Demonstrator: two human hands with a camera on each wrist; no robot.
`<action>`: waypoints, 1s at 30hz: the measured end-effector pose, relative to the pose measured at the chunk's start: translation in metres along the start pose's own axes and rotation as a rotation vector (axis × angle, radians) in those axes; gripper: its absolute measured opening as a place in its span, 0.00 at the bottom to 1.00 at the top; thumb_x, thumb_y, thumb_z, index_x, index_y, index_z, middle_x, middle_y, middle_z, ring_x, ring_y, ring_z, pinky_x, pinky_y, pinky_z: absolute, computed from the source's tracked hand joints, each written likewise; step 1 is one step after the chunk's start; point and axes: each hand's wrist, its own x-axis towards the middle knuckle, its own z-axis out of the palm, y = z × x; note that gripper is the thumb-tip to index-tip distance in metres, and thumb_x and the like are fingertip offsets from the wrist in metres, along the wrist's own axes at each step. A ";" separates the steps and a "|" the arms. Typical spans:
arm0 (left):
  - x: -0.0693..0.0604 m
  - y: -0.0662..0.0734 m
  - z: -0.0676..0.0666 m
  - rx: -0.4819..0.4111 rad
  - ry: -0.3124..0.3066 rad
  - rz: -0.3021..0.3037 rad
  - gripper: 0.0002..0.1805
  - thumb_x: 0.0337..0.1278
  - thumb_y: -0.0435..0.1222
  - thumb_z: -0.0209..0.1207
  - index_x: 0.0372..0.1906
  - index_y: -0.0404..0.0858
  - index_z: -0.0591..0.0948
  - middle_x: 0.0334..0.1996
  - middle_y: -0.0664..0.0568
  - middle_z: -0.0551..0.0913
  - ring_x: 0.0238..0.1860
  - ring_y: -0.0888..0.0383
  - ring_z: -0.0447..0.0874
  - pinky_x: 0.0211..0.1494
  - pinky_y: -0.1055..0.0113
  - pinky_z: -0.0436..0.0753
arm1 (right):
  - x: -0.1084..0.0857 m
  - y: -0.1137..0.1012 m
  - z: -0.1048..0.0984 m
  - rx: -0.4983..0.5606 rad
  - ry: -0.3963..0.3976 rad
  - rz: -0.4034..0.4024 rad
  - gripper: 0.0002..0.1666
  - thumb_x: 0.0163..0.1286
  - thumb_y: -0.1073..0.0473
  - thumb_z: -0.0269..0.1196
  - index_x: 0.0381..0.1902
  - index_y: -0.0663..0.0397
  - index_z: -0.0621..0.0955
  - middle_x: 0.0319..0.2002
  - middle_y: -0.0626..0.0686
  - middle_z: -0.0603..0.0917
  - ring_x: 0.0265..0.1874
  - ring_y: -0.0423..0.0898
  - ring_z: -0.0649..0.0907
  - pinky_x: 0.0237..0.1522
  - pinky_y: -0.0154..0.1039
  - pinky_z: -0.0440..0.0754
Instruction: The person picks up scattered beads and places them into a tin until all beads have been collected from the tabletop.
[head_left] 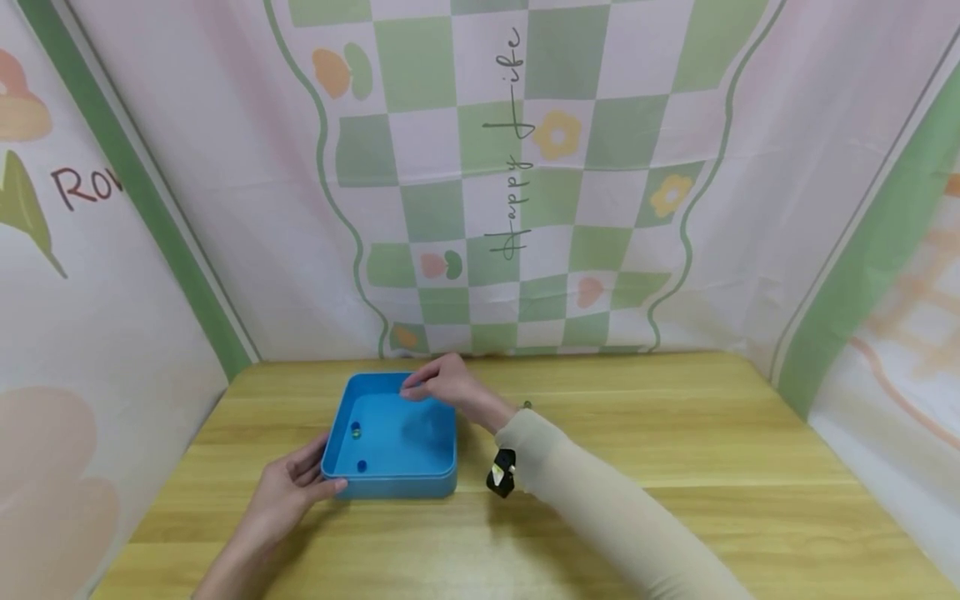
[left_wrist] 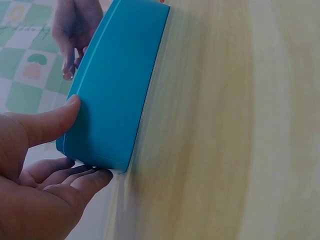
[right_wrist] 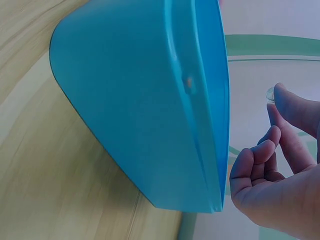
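Observation:
A square blue plastic box stands on the wooden table, its top uncovered. My left hand grips the box's near left corner, thumb against the front wall and fingers along the side. Over the far right part of the box, my right hand pinches a small clear marble between thumb and finger. Inside the box, near its left wall, lie a dark blue marble and a yellowish-green marble close together. Another dark blue marble lies nearer the front wall.
Beyond my right wrist, a small green marble lies on the wooden table, partly hidden by the sleeve. A black item with a shiny piece is at the sleeve's cuff. Patterned cloth hangs behind the table and at both sides.

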 end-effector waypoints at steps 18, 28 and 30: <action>0.000 0.000 0.000 -0.006 0.004 -0.014 0.47 0.61 0.32 0.74 0.81 0.31 0.62 0.78 0.34 0.63 0.75 0.39 0.67 0.68 0.56 0.78 | 0.011 0.005 0.017 -0.015 0.022 0.046 0.05 0.67 0.57 0.77 0.40 0.50 0.94 0.44 0.45 0.90 0.54 0.50 0.83 0.67 0.55 0.78; 0.001 -0.001 0.000 -0.008 0.002 -0.021 0.48 0.62 0.33 0.74 0.81 0.32 0.62 0.78 0.35 0.63 0.75 0.39 0.66 0.68 0.55 0.77 | 0.015 0.008 0.027 -0.051 0.034 0.050 0.03 0.67 0.58 0.77 0.37 0.49 0.94 0.43 0.45 0.90 0.54 0.51 0.83 0.66 0.55 0.79; 0.001 -0.001 0.000 -0.006 0.002 -0.018 0.48 0.62 0.33 0.74 0.81 0.32 0.62 0.78 0.35 0.63 0.75 0.39 0.66 0.68 0.55 0.77 | 0.016 0.010 0.030 -0.053 0.033 0.064 0.03 0.67 0.57 0.77 0.38 0.48 0.94 0.44 0.45 0.90 0.55 0.51 0.83 0.66 0.55 0.79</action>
